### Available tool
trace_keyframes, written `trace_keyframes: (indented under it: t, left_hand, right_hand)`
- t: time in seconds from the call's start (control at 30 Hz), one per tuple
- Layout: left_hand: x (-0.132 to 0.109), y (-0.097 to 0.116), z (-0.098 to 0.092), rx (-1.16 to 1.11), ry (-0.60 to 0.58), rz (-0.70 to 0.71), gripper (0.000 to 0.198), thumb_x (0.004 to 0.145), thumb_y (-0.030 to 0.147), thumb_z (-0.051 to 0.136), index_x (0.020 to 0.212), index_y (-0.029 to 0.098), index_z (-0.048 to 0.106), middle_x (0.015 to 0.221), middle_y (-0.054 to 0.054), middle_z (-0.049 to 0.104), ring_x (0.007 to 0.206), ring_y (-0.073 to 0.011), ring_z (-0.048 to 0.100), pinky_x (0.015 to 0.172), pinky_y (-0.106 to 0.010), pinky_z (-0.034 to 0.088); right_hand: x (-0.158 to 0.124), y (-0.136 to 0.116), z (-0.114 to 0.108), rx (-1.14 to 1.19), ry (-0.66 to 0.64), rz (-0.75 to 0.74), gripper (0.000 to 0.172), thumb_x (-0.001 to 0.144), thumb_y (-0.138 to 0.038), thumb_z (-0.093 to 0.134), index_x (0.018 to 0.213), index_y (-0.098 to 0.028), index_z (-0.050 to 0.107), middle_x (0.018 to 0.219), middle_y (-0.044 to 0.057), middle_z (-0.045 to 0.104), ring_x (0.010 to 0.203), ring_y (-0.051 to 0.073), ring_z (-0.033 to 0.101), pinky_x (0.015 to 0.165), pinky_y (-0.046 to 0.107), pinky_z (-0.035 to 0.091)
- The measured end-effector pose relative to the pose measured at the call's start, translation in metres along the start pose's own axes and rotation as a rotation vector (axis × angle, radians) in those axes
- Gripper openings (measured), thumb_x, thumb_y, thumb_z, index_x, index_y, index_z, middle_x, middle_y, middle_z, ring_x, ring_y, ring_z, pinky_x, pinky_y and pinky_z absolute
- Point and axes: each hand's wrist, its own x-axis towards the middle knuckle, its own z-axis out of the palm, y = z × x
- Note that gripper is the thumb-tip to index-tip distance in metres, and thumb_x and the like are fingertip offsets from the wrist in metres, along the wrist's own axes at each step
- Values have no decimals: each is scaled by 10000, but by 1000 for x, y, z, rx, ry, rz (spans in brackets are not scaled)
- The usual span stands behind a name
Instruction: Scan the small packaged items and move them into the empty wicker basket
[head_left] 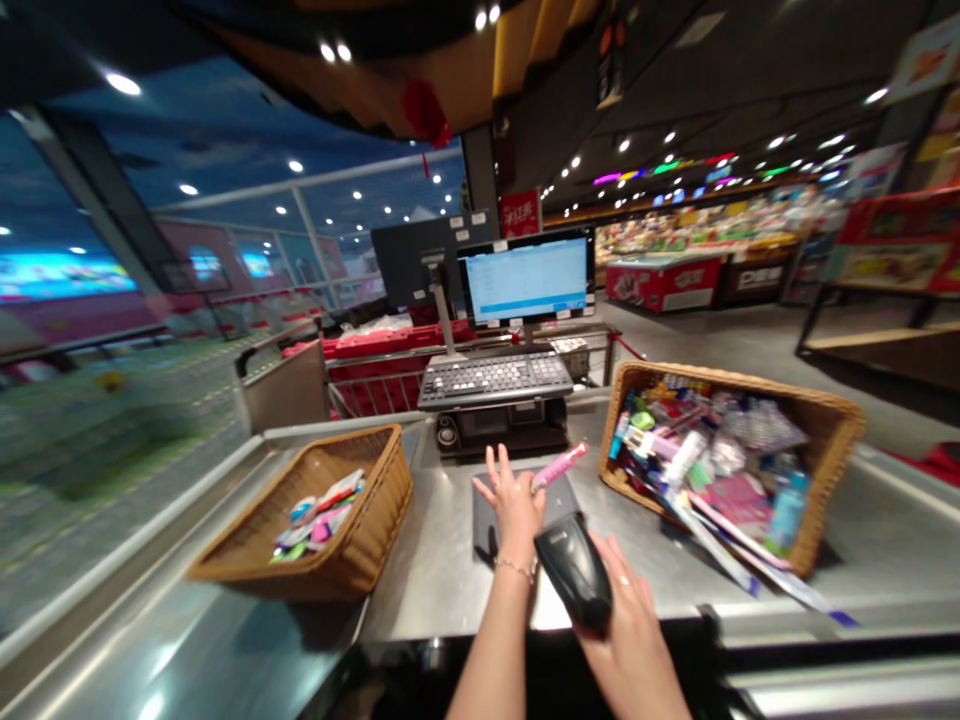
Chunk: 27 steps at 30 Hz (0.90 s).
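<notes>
My left hand point(512, 505) is over a dark grey pad point(484, 535) on the metal counter, several fingers spread. A slim pink stick point(559, 467), perhaps a pen, juts right and upward from its thumb side; the exact grip is partly hidden. Wrapped around a black handheld barcode scanner point(574, 570) is my right hand point(626, 630). The scanner's front end points up and left, close to my left wrist. To the right, a wicker basket point(836, 440) holds many small packaged goods. Another wicker basket point(386, 490), on the left, contains a few colourful items.
Behind my hands stands a black keyboard point(499, 378) on a raised base. A lit monitor point(529, 280) rises behind it, next to the back of a second screen point(412, 250). Blue-tipped strips point(795, 585) hang over the right basket's front edge onto the counter point(420, 590).
</notes>
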Motion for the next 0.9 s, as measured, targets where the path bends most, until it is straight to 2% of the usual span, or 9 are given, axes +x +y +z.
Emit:
trace_keyframes:
  t: [0.33,0.63,0.9]
  left_hand:
    - [3,-19,-14,19,62,-35,148,748,215,667,885,233,719,1574,-93,263,1476,-325,94,1107,-694,61]
    - [4,-31,-21,58,88,-69,147,761,234,652,892,230,719,1572,-87,266,1474,-332,100,1103,-705,95]
    - [5,-42,-31,61,122,-85,144,773,225,641,891,232,723,1567,-93,277,1474,-324,107,1108,-695,82]
  right_hand:
    - [1,-11,14,10,-6,-57,549,790,-100,388,1327,-196,444,1412,134,513,1426,331,308,1084,659,296]
    - [1,-17,19,34,-32,-74,575,771,-84,390,1327,-224,431,1429,112,490,1445,327,260,1111,655,256]
    - [5,-28,22,32,-59,-114,590,753,-67,386,1322,-217,432,1425,114,500,1442,333,266,1083,672,277]
